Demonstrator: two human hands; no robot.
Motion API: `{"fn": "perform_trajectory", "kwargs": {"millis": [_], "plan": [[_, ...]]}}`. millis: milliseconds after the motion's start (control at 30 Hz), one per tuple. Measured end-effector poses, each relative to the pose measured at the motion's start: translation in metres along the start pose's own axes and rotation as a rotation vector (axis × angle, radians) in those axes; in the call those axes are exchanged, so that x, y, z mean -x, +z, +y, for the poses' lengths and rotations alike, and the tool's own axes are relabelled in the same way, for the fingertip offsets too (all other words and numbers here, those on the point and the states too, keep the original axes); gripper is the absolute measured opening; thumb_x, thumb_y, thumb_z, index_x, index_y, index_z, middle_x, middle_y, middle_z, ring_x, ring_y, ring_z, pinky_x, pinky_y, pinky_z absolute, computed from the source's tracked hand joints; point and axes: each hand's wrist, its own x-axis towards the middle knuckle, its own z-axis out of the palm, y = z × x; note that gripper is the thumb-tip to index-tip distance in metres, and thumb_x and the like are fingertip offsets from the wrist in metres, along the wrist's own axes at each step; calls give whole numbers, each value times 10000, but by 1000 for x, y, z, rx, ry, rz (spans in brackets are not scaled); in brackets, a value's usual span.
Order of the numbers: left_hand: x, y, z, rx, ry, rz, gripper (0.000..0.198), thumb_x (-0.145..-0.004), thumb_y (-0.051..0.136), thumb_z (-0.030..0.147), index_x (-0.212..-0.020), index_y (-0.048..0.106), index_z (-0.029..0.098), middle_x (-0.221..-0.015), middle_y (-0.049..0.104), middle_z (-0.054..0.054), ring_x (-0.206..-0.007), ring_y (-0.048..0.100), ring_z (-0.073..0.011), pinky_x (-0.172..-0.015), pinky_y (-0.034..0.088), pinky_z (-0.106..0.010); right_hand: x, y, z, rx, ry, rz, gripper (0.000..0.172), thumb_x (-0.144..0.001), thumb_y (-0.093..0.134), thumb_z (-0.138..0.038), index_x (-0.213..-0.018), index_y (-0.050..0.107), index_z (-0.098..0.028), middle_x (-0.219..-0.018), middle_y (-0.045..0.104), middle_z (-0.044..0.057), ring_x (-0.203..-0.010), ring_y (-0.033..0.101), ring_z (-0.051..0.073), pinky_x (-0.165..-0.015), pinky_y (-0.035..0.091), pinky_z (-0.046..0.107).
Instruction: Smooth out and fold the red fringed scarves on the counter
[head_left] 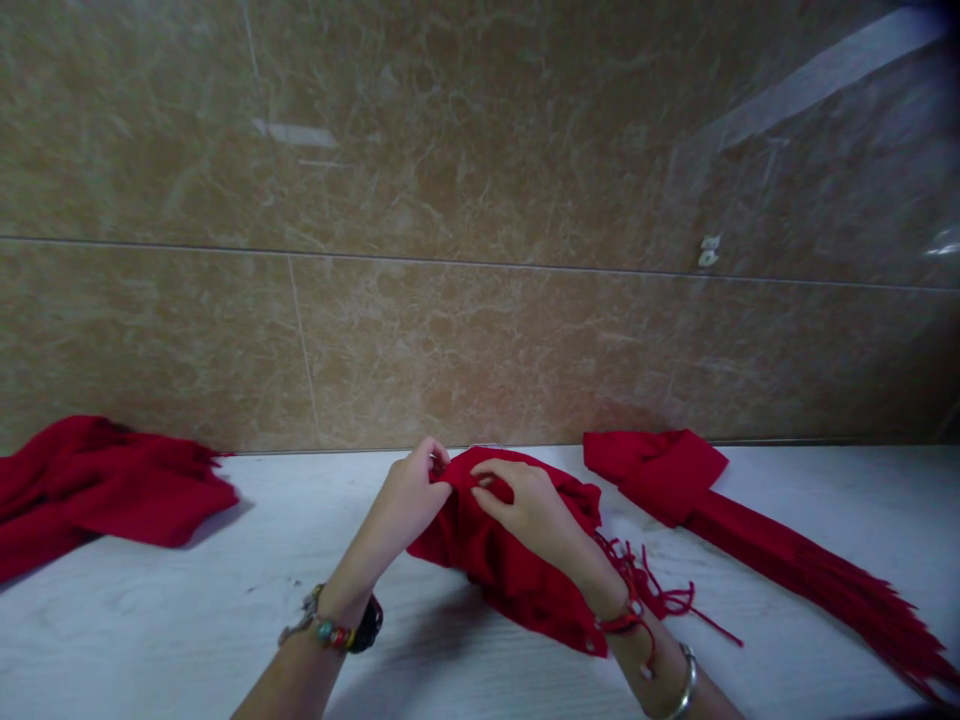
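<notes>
A crumpled red fringed scarf is held up in the middle of a white wood-grain tabletop, close to its back edge, with a shadow cast beneath the raised cloth. Its upper left edge is pinched between the thumb and bent fingers of the left hand. The right hand is laid over the top of the same scarf, its thumb and index finger curved toward each other with a small gap seen between their tips; whether any fabric is gripped by the other fingers cannot be told, as they are hidden. Loose twisted tassels are spread out on the tabletop beside the right wrist. On the left wrist, a multicoloured beaded bracelet is worn with a black band; on the right, a red cord bracelet and, farther up the forearm, a silver bangle are worn. To the right, well apart from the left hand, a folded red scarf is laid slantwise, its long fringed end stretched toward the lower right corner. At the far left, a rumpled red scarf is cut off by the edge of the view. The background is filled by a glossy brown marble-patterned tile wall, to which a small white fixture is attached.
</notes>
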Motion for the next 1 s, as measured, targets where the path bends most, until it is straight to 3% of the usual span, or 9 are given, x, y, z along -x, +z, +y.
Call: {"fn": "perform_trajectory", "kwargs": {"millis": [100, 233, 367, 467, 600, 767, 867, 1000], "plan": [[1, -1, 1, -49, -28, 63, 196, -599, 417, 56, -728, 427, 202, -696, 581, 0, -694, 567, -154, -649, 415, -259, 2, 1, -6, -42, 25, -63, 128, -760, 577, -278, -837, 599, -178, -805, 654, 28, -729, 594, 159, -666, 455, 268], [2, -1, 2, -94, -24, 89, 183, -633, 439, 71, -769, 439, 195, -742, 594, -15, -735, 569, -159, -675, 420, -265, 2, 12, -9, 154, 39, -16, 105, -756, 521, -151, -666, 574, -165, -692, 633, 47, -645, 571, 173, -627, 431, 289], [1, -9, -2, -168, 70, -73, 92, -709, 465, 152, -783, 511, 182, -774, 627, -28, -718, 574, -161, -676, 427, -268, -4, 9, 13, 22, 80, 170, 134, -787, 437, -163, -758, 566, -185, -758, 639, 42, -706, 588, 169, -674, 444, 295], [0, -14, -5, -348, 145, -152, 180, -744, 426, 136, -786, 597, 175, -835, 646, -54, -800, 579, -176, -748, 417, -282, -8, -4, 36, -107, 188, 347, 130, -796, 429, -250, -788, 542, -187, -744, 625, 37, -716, 595, 175, -661, 459, 299], [0, -16, -3, -613, 25, -1, 284, -766, 371, 125, -854, 635, 183, -867, 634, -79, -823, 591, -194, -734, 426, -285, -9, -21, 53, -223, 262, 467, 195, -800, 423, -350, -830, 520, -184, -718, 585, 26, -600, 551, 156, -523, 444, 269], [-4, -35, -15, -738, -128, 184, 283, -755, 377, 152, -861, 637, 189, -899, 618, -99, -797, 607, -212, -663, 443, -277, -4, -51, 74, -124, 202, 742, 219, -799, 421, -370, -797, 528, -179, -753, 574, 41, -718, 530, 173, -671, 427, 307], [-8, -55, -30, -565, -76, 84, 284, -689, 406, 103, -821, 645, 180, -846, 646, -80, -810, 598, -206, -714, 433, -278, 0, -68, 97, 30, 276, 833, 233, -801, 393, -362, -796, 534, -177, -752, 569, 51, -709, 525, 186, -682, 420, 337], [-8, -64, -32, 21, 18, -243, 215, -665, 467, 189, -808, 625, 158, -807, 659, -32, -765, 583, -167, -704, 442, -260, 2, -71, 109, 245, 308, 589, 199, -762, 441, -319, -797, 568, -171, -715, 567, 60, -685, 534, 209, -689, 428, 382]]}}
